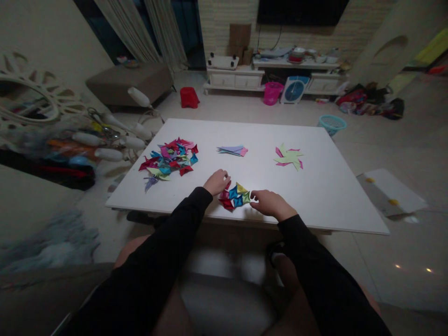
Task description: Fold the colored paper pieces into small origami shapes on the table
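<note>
On the white table (329,186), near its front edge, lies a small cluster of folded paper pieces (238,201) in red, blue, yellow and green. My left hand (217,182) rests at the cluster's upper left, fingers bent and a little apart, tips by a red piece. From the other side my right hand (271,203) reaches in, its fingers curled with a gap between them, close to the light green piece (246,197). Whether the fingertips press on the paper is too small to tell.
A heap of colourful folded paper pieces (171,158) lies on the table's left. Behind the cluster is a stack of purple and pink folded paper (233,150). Farther right sits a green and pink pinwheel-shaped paper star (289,157). A blue basket (332,123) stands beyond the right edge.
</note>
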`<state>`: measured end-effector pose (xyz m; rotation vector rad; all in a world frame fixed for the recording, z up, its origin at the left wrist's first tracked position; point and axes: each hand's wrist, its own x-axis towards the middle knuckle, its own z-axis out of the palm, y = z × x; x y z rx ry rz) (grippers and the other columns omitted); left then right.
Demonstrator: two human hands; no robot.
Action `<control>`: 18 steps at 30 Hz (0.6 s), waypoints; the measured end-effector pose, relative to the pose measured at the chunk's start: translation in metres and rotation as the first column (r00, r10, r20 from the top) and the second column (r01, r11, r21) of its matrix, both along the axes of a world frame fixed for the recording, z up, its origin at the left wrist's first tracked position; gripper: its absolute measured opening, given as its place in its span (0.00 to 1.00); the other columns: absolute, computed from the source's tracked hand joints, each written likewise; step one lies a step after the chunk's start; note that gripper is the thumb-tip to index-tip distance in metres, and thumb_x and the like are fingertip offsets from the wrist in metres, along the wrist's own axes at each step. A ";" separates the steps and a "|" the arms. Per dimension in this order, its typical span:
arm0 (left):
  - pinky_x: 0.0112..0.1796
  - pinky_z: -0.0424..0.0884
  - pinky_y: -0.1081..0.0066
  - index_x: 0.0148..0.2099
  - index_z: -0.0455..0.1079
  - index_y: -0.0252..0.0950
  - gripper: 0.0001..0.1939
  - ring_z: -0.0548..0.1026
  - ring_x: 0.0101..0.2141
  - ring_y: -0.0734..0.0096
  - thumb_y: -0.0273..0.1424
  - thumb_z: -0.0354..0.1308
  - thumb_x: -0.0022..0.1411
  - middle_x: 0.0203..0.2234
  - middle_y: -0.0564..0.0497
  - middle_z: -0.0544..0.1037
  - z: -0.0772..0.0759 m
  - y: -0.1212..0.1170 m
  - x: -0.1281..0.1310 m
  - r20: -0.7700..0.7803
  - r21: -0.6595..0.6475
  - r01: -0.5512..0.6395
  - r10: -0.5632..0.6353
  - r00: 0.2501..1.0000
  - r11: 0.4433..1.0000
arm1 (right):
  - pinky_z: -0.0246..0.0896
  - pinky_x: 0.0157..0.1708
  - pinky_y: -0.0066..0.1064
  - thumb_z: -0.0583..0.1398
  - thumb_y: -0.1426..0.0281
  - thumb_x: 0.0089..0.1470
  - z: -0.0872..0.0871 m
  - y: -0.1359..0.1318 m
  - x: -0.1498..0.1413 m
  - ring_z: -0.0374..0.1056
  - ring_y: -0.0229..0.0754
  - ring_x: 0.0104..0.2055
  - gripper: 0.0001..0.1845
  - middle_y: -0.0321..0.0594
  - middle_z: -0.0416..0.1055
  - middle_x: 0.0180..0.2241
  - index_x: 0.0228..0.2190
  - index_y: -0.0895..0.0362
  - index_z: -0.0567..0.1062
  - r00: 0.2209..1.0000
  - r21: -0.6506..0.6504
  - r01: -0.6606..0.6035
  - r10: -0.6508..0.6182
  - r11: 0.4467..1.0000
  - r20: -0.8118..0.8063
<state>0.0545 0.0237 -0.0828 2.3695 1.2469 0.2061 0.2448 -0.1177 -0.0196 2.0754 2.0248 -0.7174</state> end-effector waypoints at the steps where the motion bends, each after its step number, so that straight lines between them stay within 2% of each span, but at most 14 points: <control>1: 0.54 0.66 0.63 0.49 0.72 0.31 0.17 0.74 0.50 0.59 0.35 0.47 0.68 0.47 0.39 0.76 -0.002 0.001 0.002 -0.015 -0.002 -0.067 0.067 0.998 0.998 | 0.64 0.42 0.37 0.57 0.61 0.59 0.001 0.000 0.001 0.73 0.51 0.48 0.18 0.48 0.77 0.49 0.49 0.53 0.75 1.000 0.003 0.001 -0.001 1.000 -0.003; 3: 0.52 0.67 0.61 0.51 0.71 0.31 0.17 0.74 0.49 0.56 0.35 0.48 0.68 0.46 0.38 0.77 -0.007 0.003 0.005 -0.046 -0.031 -0.126 0.125 0.991 0.991 | 0.64 0.41 0.37 0.57 0.61 0.59 0.002 -0.001 0.003 0.73 0.52 0.47 0.18 0.48 0.77 0.49 0.49 0.53 0.75 1.000 0.003 0.009 -0.009 1.000 -0.010; 8: 0.49 0.69 0.64 0.48 0.73 0.32 0.17 0.75 0.48 0.57 0.37 0.49 0.67 0.46 0.38 0.79 -0.016 0.004 0.016 -0.077 -0.119 -0.107 0.098 0.992 0.987 | 0.64 0.41 0.37 0.57 0.62 0.58 0.004 -0.003 0.006 0.73 0.52 0.47 0.18 0.47 0.77 0.49 0.49 0.52 0.75 1.000 0.011 0.021 -0.021 1.000 -0.022; 13: 0.47 0.70 0.67 0.50 0.72 0.31 0.19 0.76 0.46 0.59 0.38 0.48 0.67 0.47 0.39 0.79 -0.012 -0.003 0.025 -0.068 -0.163 -0.087 0.076 0.995 0.983 | 0.64 0.40 0.38 0.56 0.62 0.58 0.005 -0.005 0.008 0.73 0.53 0.47 0.19 0.47 0.77 0.48 0.49 0.52 0.75 0.999 0.026 0.027 -0.027 0.999 -0.019; 18: 0.46 0.71 0.68 0.48 0.73 0.32 0.18 0.77 0.45 0.60 0.38 0.48 0.68 0.45 0.41 0.80 -0.006 -0.007 0.024 -0.055 -0.185 -0.057 0.047 0.997 0.981 | 0.63 0.39 0.36 0.56 0.61 0.58 0.006 -0.005 0.007 0.73 0.52 0.47 0.19 0.46 0.77 0.48 0.49 0.52 0.75 0.999 0.011 0.027 -0.027 1.000 -0.022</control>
